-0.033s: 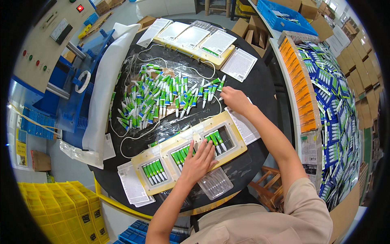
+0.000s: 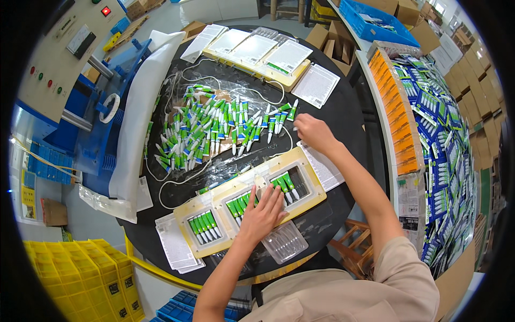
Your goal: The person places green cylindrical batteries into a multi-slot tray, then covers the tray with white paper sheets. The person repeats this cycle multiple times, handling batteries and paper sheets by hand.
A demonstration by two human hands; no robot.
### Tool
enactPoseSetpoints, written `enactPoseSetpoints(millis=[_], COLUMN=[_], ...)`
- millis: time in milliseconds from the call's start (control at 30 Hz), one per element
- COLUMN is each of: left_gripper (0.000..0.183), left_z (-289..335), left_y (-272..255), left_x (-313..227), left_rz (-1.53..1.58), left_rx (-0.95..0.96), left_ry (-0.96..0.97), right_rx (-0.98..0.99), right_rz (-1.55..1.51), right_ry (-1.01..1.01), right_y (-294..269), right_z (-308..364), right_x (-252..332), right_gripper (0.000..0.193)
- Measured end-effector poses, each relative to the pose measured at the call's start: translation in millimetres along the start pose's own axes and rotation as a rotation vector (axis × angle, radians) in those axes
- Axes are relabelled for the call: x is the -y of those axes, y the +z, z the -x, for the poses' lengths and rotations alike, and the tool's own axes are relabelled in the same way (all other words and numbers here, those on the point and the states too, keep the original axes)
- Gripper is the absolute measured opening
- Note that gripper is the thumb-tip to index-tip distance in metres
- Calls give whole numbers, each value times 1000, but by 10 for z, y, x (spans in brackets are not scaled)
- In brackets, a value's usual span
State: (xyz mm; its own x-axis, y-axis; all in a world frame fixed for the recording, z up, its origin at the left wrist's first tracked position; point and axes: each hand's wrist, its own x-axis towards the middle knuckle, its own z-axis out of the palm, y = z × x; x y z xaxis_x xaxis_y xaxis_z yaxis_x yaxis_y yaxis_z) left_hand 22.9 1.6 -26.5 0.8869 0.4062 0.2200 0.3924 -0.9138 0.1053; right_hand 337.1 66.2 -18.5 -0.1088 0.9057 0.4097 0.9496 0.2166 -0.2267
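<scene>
A cream fixture tray (image 2: 316, 203) with three windows lies on the round black table in front of me. Small green-and-white tubes (image 2: 204, 225) stand in rows in its left window. More tubes (image 2: 285, 185) sit in the right window, leaving a gap on its right side. My left hand (image 2: 262, 214) rests with fingers extended over the middle window's tubes and the bar beside it. Beyond the tray, my right hand (image 2: 314, 131) is closed, a white tip at its fingertips like a tube's nozzle; the rest is hidden. It is beside the loose tube pile (image 2: 209, 126).
A second tray (image 2: 292, 80) bearing white cards stands at the far side. White cords (image 2: 185, 182) cross the table. Clear plastic blisters (image 2: 285, 241) lie by the near edge. A blue press machine (image 2: 115, 118) is at left, and filled blister packs (image 2: 434, 161) are at right.
My right hand has shifted slightly to the right, the white tip moving along with it. My left hand stays in place on the tray.
</scene>
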Motion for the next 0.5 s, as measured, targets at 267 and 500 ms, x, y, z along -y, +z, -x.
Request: enactPoseSetpoints(millis=[267,500], left_gripper=[57,67], left_z=[-28,-57], left_y=[3,14], left_x=[-51,-40], left_rz=[1,75], left_rx=[13,82], left_ry=[-37,-33], right_rx=[-260,-347], right_rz=[-445,-254], right_ry=[363,273], right_y=[-423,-35], right_z=[1077,1259], right_x=[993,1325], right_gripper=[22,23])
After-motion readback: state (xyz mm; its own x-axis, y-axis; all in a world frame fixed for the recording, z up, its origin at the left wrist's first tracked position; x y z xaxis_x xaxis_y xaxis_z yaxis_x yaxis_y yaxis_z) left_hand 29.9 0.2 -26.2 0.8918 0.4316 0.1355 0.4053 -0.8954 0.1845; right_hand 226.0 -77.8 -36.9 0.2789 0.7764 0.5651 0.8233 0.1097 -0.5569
